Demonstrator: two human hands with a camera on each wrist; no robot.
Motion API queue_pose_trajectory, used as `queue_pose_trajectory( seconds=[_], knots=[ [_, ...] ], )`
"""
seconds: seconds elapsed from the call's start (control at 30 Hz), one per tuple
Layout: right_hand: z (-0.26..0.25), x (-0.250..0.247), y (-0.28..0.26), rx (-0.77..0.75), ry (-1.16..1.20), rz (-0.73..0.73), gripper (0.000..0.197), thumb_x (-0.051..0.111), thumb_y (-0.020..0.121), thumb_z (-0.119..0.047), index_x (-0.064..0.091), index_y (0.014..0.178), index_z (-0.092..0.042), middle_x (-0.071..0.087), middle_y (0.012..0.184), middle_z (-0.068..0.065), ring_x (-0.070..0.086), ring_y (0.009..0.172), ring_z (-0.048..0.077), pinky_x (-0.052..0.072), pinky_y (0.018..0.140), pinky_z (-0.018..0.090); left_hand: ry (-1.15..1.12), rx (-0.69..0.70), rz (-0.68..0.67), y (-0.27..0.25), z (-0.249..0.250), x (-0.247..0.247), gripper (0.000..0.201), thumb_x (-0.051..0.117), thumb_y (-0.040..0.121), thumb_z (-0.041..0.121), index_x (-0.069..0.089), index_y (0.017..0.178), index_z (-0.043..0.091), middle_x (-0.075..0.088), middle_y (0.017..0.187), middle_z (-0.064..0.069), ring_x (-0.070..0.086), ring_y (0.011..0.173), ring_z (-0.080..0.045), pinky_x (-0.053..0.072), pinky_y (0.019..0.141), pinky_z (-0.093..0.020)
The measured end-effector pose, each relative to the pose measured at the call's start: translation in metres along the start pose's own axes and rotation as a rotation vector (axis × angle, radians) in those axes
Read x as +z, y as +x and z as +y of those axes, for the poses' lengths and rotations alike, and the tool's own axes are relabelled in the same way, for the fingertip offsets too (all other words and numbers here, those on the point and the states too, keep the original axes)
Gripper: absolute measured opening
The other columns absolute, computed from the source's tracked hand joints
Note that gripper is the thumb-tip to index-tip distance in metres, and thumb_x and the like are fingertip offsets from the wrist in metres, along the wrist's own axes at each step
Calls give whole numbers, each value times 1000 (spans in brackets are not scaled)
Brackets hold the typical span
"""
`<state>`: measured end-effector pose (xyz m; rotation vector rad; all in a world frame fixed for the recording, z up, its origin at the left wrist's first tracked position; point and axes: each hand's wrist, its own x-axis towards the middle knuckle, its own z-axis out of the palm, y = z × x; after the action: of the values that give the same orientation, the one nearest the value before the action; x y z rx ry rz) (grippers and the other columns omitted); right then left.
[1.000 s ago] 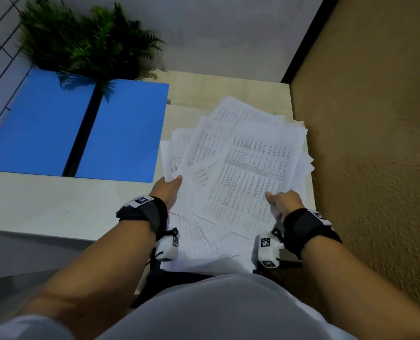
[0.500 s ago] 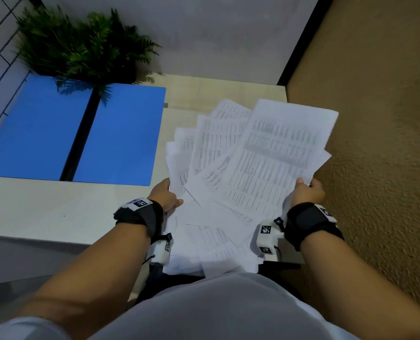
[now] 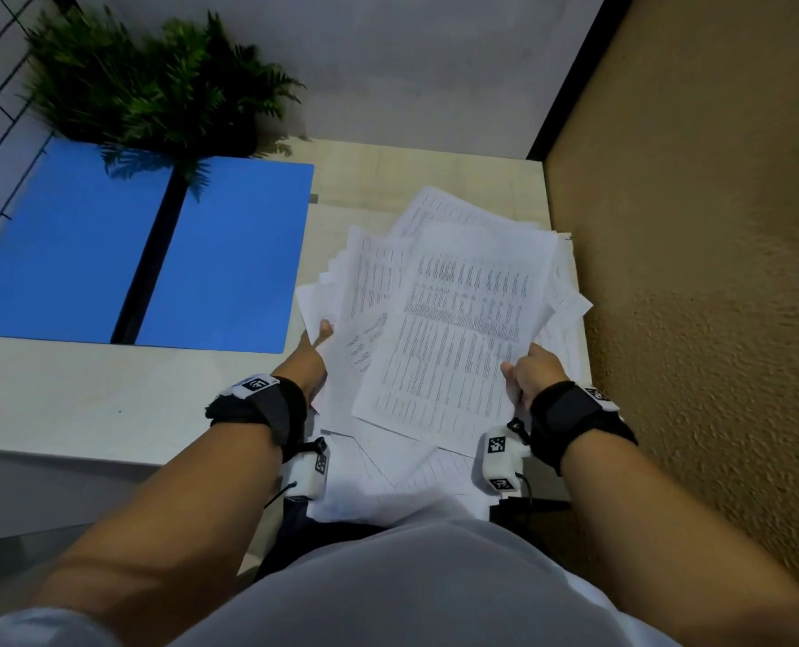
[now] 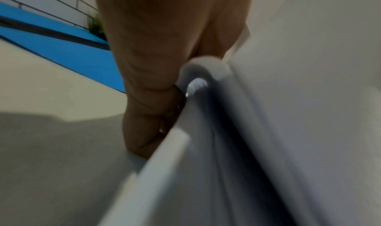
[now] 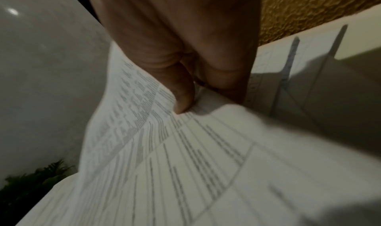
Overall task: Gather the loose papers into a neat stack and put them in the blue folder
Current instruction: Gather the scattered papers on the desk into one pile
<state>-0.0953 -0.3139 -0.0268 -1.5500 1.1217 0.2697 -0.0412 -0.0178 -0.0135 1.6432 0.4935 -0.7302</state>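
Observation:
A messy pile of printed papers (image 3: pixel 458 329) lies on the right part of the pale table (image 3: pixel 85 399). My left hand (image 3: pixel 318 340) grips the pile's left edge, thumb on top and fingers hidden beneath. My right hand (image 3: pixel 521 371) pinches the right edge of the top sheets, which sit tilted over the pile. The blue folder (image 3: pixel 229 254) lies open and flat at the left, apart from the papers. In the left wrist view my left hand (image 4: pixel 156 99) curls against bent paper edges (image 4: pixel 268 131). In the right wrist view my right hand's thumb (image 5: pixel 183 99) presses on a printed sheet (image 5: pixel 185 156).
A green fern-like plant (image 3: pixel 154 86) stands at the back left, its fronds overhanging the folder's far edge. A brown textured wall (image 3: pixel 691 273) runs close along the table's right side. Some sheets hang over the table's near edge (image 3: pixel 388 497).
Half a second ago my right hand held the top sheets raised toward the brown wall; they are now back over the pile. My left hand has shifted forward along the left edge.

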Motion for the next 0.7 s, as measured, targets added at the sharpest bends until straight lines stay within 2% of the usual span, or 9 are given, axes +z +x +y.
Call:
queue_pose_trajectory(
  seconds=[0.1, 0.17, 0.27, 0.33, 0.43, 0.5, 0.57, 0.63, 0.7],
  knots=[
    [-8, -3, -10, -35, 70, 74, 35, 41, 91, 10, 56, 120, -3, 56, 116, 6, 52, 103, 23, 43, 95, 32, -121, -83, 82, 4, -2, -5, 66, 33, 100, 60, 19, 157, 30, 34, 158, 4, 37, 145, -23, 25, 122, -40],
    [-9, -3, -14, -91, 131, 93, 31, 47, 95, 2, 49, 126, -4, 55, 113, 5, 54, 101, 22, 45, 92, 30, -125, -78, 66, 2, 0, -6, 64, 31, 100, 59, 21, 157, 30, 34, 156, 8, 38, 144, -21, 24, 122, -38],
    [-11, 0, -20, -122, 184, 140, 8, 54, 97, -19, 49, 93, -15, 47, 76, -4, 46, 66, 9, 41, 56, 13, -68, 11, 20, -8, 4, -2, 50, 32, 106, 45, 32, 152, 26, 47, 136, 10, 54, 119, -14, 42, 100, -28],
    [-15, 0, -19, -149, 130, 195, 31, 52, 98, -17, 42, 69, -19, 41, 67, -6, 38, 58, 7, 33, 42, 11, -108, 82, -9, -8, 2, 0, 45, 41, 106, 35, 34, 149, 26, 55, 136, 3, 62, 102, -12, 49, 80, -28],
    [-16, -2, -14, -161, 152, 218, 39, 51, 98, -13, 37, 63, -18, 39, 64, -4, 34, 55, 9, 28, 48, 20, -82, 117, 91, -9, 3, 1, 55, 52, 101, 35, 24, 148, 23, 45, 142, 1, 61, 96, -17, 49, 75, -33],
    [-14, -3, -14, -157, 243, 143, 31, 51, 98, -15, 46, 68, -22, 45, 68, -3, 37, 56, 9, 32, 49, 20, -12, 92, 111, -14, 4, 1, 52, 49, 102, 38, 28, 145, 19, 43, 131, 4, 55, 84, -10, 47, 69, -31],
    [-12, -5, -15, -136, 348, 52, 17, 50, 99, -15, 59, 87, -21, 61, 84, 0, 53, 65, 12, 46, 60, 24, -25, 87, 26, -15, 3, -2, 49, 49, 102, 41, 37, 144, 19, 56, 131, 0, 62, 96, -17, 54, 84, -40],
    [-7, -6, -16, -102, 407, -53, 16, 48, 100, -11, 61, 98, -19, 67, 99, 3, 64, 83, 18, 53, 77, 36, -48, 77, -33, -12, 2, -4, 51, 53, 99, 44, 43, 145, 25, 60, 136, 0, 62, 113, -22, 51, 99, -43],
    [-5, -5, -17, -78, 343, -46, 17, 48, 100, -11, 57, 86, -17, 63, 91, 5, 59, 74, 18, 52, 68, 29, 101, 71, 7, -8, 3, -6, 56, 52, 97, 52, 48, 143, 21, 60, 133, 3, 59, 116, -22, 47, 99, -37]
  ],
)
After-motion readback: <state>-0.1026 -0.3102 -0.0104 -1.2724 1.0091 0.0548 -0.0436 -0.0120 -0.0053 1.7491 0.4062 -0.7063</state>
